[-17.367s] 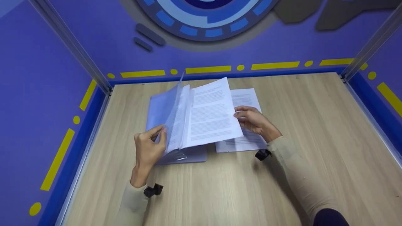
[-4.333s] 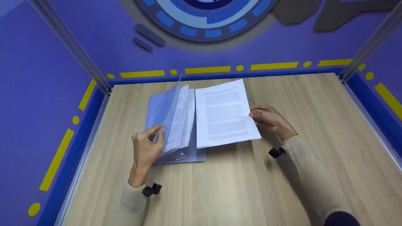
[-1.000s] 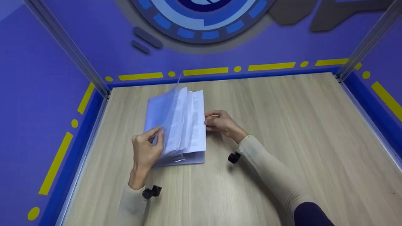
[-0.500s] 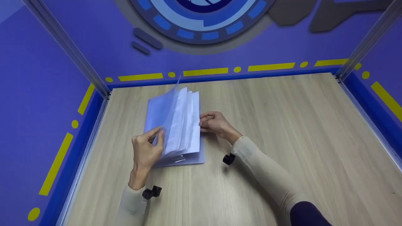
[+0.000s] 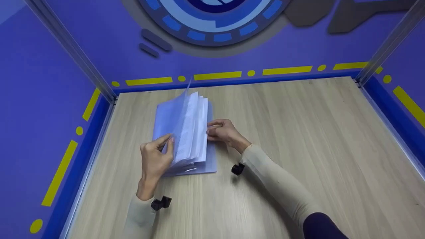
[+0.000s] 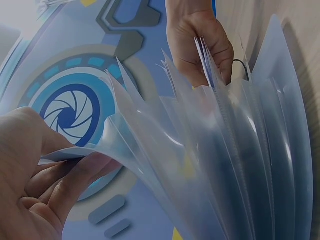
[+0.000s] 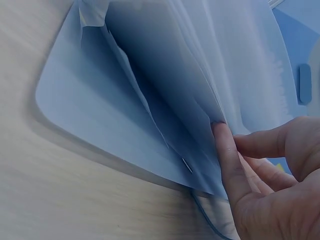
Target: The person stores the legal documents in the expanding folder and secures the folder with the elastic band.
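A translucent bluish expanding file (image 5: 211,164) stands fanned out on the table, with printed sheets in its pockets. My left hand (image 5: 156,158) pinches the edge of its raised front flap between thumb and fingers. At the right edge of a stack of paper sheets (image 5: 203,132), my right hand (image 5: 225,133) has thumb and fingertips on the paper, most of which sits inside a pocket. In the left wrist view, clear pleated pockets (image 6: 200,145) spread apart, and the right hand (image 6: 200,45) is behind sheet corners. The sheets' lower part is hidden within the file.
The wooden table (image 5: 282,116) extends around the file. Blue printed panels (image 5: 212,59) rise at the back and both sides, joined by metal corner posts (image 5: 71,46). A thin cord (image 7: 205,215) hangs by the file's back cover.
Earlier, the sheets were outside the file at the right. Over the last second my right hand has slid them leftward, deeper into the pocket. The left hand keeps its pinch on the flap.
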Demonstrator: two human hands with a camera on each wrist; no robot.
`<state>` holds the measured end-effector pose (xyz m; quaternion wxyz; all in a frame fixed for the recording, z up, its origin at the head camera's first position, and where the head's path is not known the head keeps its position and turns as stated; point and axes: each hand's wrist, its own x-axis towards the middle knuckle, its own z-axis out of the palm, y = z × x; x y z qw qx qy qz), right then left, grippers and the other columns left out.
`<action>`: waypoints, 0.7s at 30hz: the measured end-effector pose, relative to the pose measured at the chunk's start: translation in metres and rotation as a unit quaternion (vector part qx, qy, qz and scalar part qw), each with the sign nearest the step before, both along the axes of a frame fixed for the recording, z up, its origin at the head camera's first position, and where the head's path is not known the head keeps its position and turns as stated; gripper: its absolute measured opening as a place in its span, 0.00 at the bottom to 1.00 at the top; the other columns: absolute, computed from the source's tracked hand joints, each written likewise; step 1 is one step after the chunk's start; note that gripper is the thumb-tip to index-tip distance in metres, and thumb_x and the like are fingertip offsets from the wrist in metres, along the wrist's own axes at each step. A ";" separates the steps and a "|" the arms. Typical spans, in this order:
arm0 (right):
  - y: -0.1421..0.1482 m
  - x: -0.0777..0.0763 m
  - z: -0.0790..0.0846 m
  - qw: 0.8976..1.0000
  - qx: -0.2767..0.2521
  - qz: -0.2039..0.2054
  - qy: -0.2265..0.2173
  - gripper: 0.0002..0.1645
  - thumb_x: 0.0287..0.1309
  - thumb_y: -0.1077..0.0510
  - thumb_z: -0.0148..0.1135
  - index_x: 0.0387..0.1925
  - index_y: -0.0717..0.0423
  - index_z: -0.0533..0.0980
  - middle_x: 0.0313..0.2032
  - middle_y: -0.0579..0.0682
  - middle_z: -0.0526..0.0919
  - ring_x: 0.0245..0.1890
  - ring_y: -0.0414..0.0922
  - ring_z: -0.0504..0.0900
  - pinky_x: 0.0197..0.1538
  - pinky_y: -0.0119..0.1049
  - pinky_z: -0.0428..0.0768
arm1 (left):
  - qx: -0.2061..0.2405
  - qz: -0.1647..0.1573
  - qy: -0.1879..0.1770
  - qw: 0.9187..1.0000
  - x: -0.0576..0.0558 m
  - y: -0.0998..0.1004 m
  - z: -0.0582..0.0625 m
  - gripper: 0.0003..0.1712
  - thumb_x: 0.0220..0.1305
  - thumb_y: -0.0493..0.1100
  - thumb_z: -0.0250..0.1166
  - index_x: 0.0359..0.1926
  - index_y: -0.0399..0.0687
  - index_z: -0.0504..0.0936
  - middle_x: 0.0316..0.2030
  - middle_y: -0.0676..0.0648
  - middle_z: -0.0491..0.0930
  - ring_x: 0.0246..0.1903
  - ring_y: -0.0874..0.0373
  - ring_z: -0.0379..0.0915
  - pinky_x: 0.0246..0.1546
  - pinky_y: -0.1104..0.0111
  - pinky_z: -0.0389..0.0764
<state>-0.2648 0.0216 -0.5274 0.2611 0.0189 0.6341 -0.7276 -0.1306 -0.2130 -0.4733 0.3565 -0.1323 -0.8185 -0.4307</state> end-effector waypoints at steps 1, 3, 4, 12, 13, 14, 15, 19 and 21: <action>-0.001 0.000 0.000 1.000 -0.001 -0.001 -0.001 0.22 0.64 0.76 0.65 0.59 0.70 0.79 0.37 0.54 0.90 0.35 0.44 0.90 0.41 0.37 0.90 | 0.001 -0.002 0.000 1.000 0.000 0.000 0.000 0.10 0.58 0.21 0.71 0.42 0.25 0.91 0.36 0.32 0.90 0.37 0.48 0.90 0.39 0.82 0.82; -0.004 -0.001 0.000 1.000 -0.005 -0.003 -0.002 0.22 0.64 0.76 0.65 0.59 0.70 0.79 0.38 0.55 0.90 0.35 0.44 0.90 0.42 0.38 0.91 | 0.002 -0.002 -0.002 1.000 0.000 0.000 0.000 0.10 0.58 0.22 0.71 0.42 0.25 0.90 0.36 0.32 0.90 0.36 0.49 0.89 0.38 0.84 0.81; -0.005 -0.001 0.000 1.000 -0.006 -0.004 -0.003 0.22 0.64 0.76 0.65 0.59 0.71 0.79 0.38 0.55 0.90 0.35 0.44 0.90 0.43 0.39 0.91 | 0.002 -0.001 -0.003 1.000 0.000 0.000 0.001 0.10 0.58 0.22 0.71 0.42 0.24 0.90 0.36 0.32 0.90 0.36 0.49 0.89 0.38 0.85 0.80; -0.015 0.000 0.002 1.000 -0.011 -0.004 0.002 0.23 0.63 0.77 0.63 0.60 0.72 0.78 0.39 0.56 0.88 0.35 0.45 0.90 0.45 0.40 0.90 | -0.002 0.004 -0.003 1.000 0.000 0.001 0.000 0.10 0.57 0.21 0.72 0.41 0.25 0.91 0.36 0.33 0.90 0.32 0.57 0.86 0.34 0.82 0.81; -0.015 0.000 0.001 1.000 -0.009 -0.004 0.002 0.23 0.63 0.77 0.63 0.60 0.72 0.78 0.39 0.57 0.87 0.35 0.46 0.90 0.46 0.40 0.90 | -0.003 0.004 -0.003 1.000 -0.001 0.001 0.000 0.10 0.57 0.21 0.72 0.41 0.25 0.91 0.36 0.33 0.90 0.32 0.57 0.86 0.33 0.81 0.81; -0.015 0.000 0.001 1.000 -0.007 -0.004 0.002 0.23 0.64 0.77 0.62 0.61 0.72 0.78 0.40 0.58 0.87 0.35 0.46 0.90 0.46 0.40 0.90 | -0.004 0.005 -0.004 1.000 -0.001 0.001 -0.001 0.10 0.57 0.21 0.72 0.41 0.25 0.91 0.36 0.33 0.90 0.33 0.57 0.87 0.34 0.81 0.82; -0.014 0.000 0.001 1.000 -0.006 -0.004 0.001 0.24 0.64 0.76 0.62 0.61 0.72 0.78 0.41 0.58 0.87 0.36 0.46 0.90 0.46 0.40 0.90 | -0.005 0.005 -0.004 1.000 -0.001 0.002 -0.001 0.10 0.56 0.21 0.72 0.41 0.26 0.91 0.36 0.33 0.91 0.34 0.55 0.88 0.36 0.80 0.83; -0.011 0.000 0.000 1.000 -0.006 -0.001 -0.001 0.22 0.64 0.76 0.62 0.60 0.73 0.77 0.43 0.60 0.86 0.36 0.47 0.90 0.48 0.42 0.90 | -0.009 0.006 -0.004 1.000 0.000 0.003 -0.001 0.10 0.57 0.23 0.72 0.41 0.27 0.91 0.35 0.34 0.91 0.34 0.51 0.90 0.35 0.76 0.85; -0.008 0.000 0.000 1.000 -0.008 0.003 0.001 0.21 0.64 0.76 0.62 0.59 0.73 0.77 0.42 0.59 0.86 0.36 0.46 0.90 0.48 0.42 0.90 | -0.014 0.006 -0.003 1.000 0.000 0.005 -0.002 0.09 0.57 0.23 0.72 0.41 0.26 0.91 0.35 0.34 0.91 0.31 0.55 0.88 0.33 0.75 0.85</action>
